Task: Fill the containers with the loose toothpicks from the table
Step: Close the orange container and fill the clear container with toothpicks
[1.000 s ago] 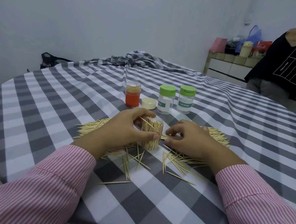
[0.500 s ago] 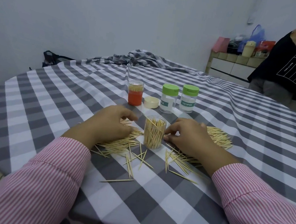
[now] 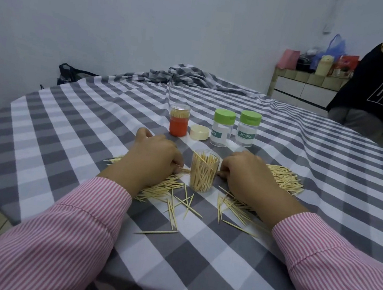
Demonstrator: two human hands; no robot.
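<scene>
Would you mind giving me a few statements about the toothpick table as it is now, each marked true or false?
1. The clear container stands upright between the left hand and right hand. True.
2. Both green-lidded jars lie on their sides. False: they stand upright.
3. The cream lid sits on the orange container. False: it lies on the tablecloth beside it.
4. Loose toothpicks remain on the cloth. True.

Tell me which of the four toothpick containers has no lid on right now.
The clear container between the hands, packed with upright toothpicks, stands open. The orange one and both green-capped jars behind it are capped.
</scene>
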